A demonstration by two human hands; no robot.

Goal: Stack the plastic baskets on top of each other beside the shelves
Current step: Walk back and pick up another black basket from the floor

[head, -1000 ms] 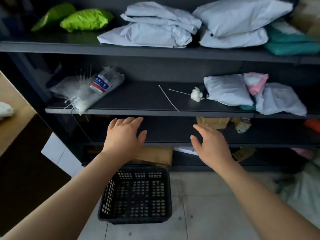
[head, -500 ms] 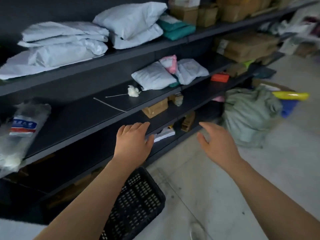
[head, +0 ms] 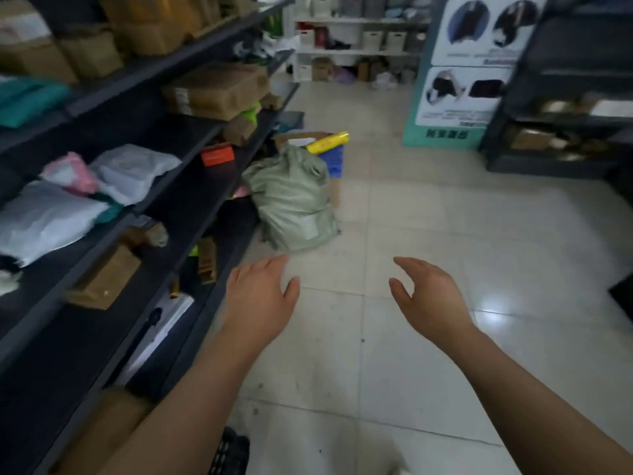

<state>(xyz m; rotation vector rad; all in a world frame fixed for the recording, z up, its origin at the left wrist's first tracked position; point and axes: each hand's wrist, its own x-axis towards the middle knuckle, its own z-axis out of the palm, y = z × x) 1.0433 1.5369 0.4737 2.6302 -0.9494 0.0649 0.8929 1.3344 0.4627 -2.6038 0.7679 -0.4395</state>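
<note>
So the black plastic basket [head: 228, 452] is barely in shot, just a corner of its perforated wall poking out at the very bottom edge, down on the floor [head: 428, 234] right beside the dark shelves [head: 191, 214] and mostly hidden under the left forearm. Only that one basket shows.

Both hands are out in front over the pale tiles, holding nothing. The left hand [head: 258, 296] is palm down with the fingers spread loosely, hanging near the front edge of the lower shelf but not touching it. The right hand [head: 430, 296] is well apart from it, turned more on its side, fingers relaxed and slightly curled, thumb out. Neither is anywhere near the basket.

The shelves run along the left side and are stuffed: white poly mailer bags [head: 48, 217], a pink one [head: 70, 173], brown cardboard boxes [head: 219, 89] and a small orange box [head: 217, 156]. It's all pretty blurry, so labels aren't readable.

Further along the floor, leaning against the shelf end, is a big green sack [head: 294, 200], with a yellow roll [head: 327, 142] and something blue just behind it. Further off on the right stands a teal display board [head: 455, 70] with product photos, next to another dark rack [head: 565, 108], and white shelving [head: 356, 36] at the back.
</note>
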